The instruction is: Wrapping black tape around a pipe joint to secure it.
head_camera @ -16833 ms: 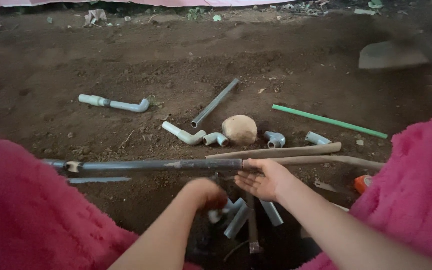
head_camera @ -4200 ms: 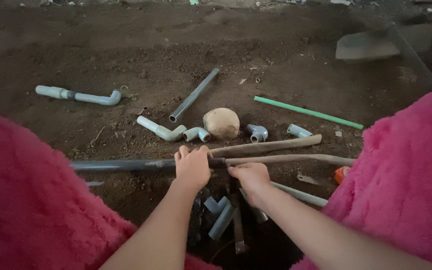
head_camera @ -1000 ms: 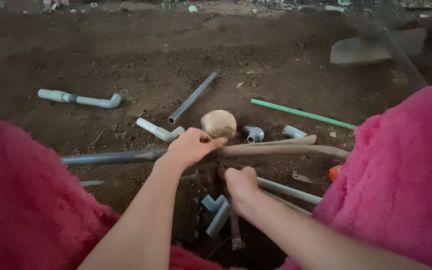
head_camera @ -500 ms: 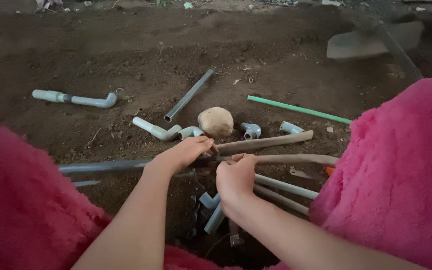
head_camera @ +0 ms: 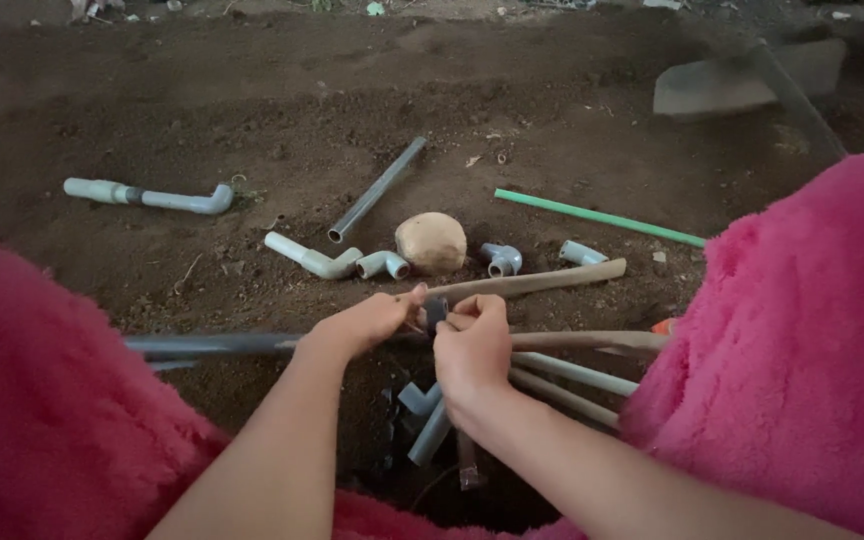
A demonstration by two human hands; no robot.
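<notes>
A single camera, worn on the person's head, looks steeply down and forward over bare soil. The left hand point(head_camera: 367, 322) and right hand point(head_camera: 472, 345) sit close below it, mid-frame; pink sleeves point(head_camera: 812, 340) fill both lower corners.

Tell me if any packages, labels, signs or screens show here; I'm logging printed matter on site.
None in view: only bare pipes, fittings, sticks and a stone on soil.
Left hand and right hand meet at a small dark piece over the long pipe; it bears no visible label.
</notes>
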